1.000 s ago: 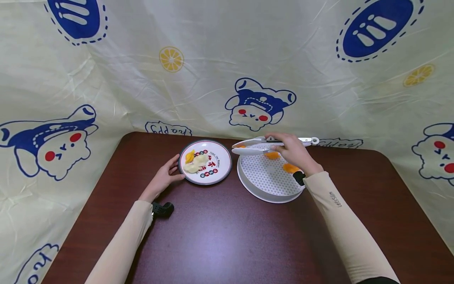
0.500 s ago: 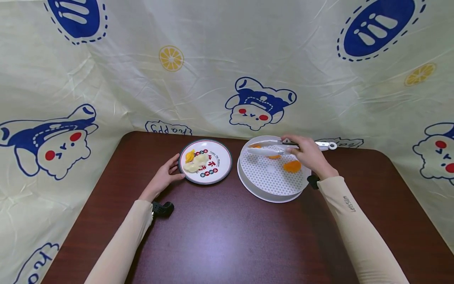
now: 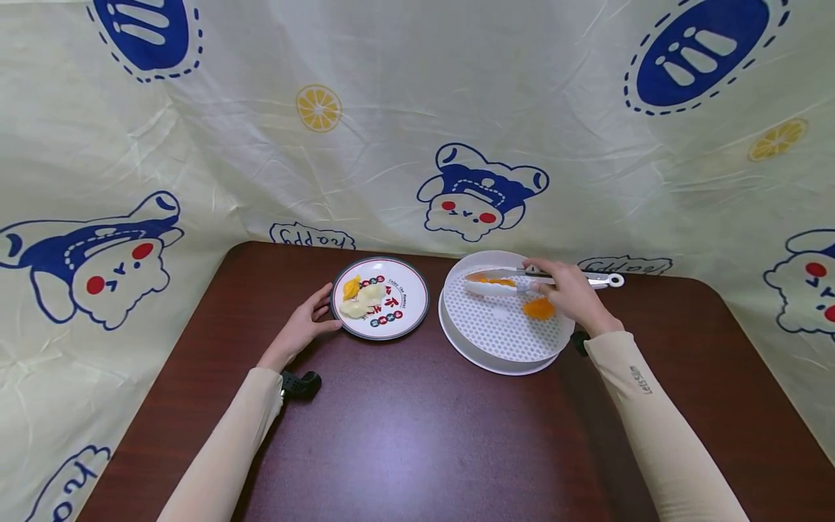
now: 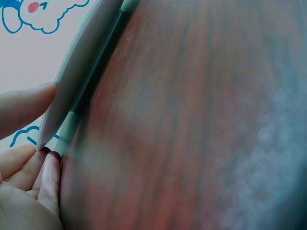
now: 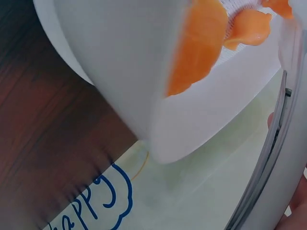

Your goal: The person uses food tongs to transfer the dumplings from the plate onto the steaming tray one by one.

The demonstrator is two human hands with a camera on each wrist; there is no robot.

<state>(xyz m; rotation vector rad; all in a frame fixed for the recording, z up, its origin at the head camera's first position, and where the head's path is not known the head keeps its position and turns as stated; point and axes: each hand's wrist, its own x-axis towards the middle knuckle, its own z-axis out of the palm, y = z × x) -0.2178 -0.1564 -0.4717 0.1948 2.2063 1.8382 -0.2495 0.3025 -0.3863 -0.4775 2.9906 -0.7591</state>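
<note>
My left hand point(image 3: 301, 324) holds the left rim of a round white plate point(image 3: 411, 312) with printed red marks; the thumb touches the rim in the left wrist view. On the plate lie a yellow piece point(image 3: 351, 288) and pale dumpling-like pieces point(image 3: 362, 301). My right hand point(image 3: 566, 290) grips metal tongs point(image 3: 603, 280) with white handle parts. Their tips straddle orange dumpling-like pieces point(image 3: 499, 281) at the back of a white steamer basket point(image 3: 483, 355); whether they pinch one cannot be seen. A larger orange piece point(image 3: 538, 309) lies below my right hand.
A brown table point(image 3: 378, 449) bears the plate and basket. The basket has a dotted liner point(image 3: 489, 326) and stands right of the plate, close to the table's back edge. Behind hangs a pale printed cloth point(image 3: 391, 181).
The right hand and tongs have moved right from the basket's back left edge, then slightly toward the front, over the orange pieces. The left hand and plate have stayed put.
</note>
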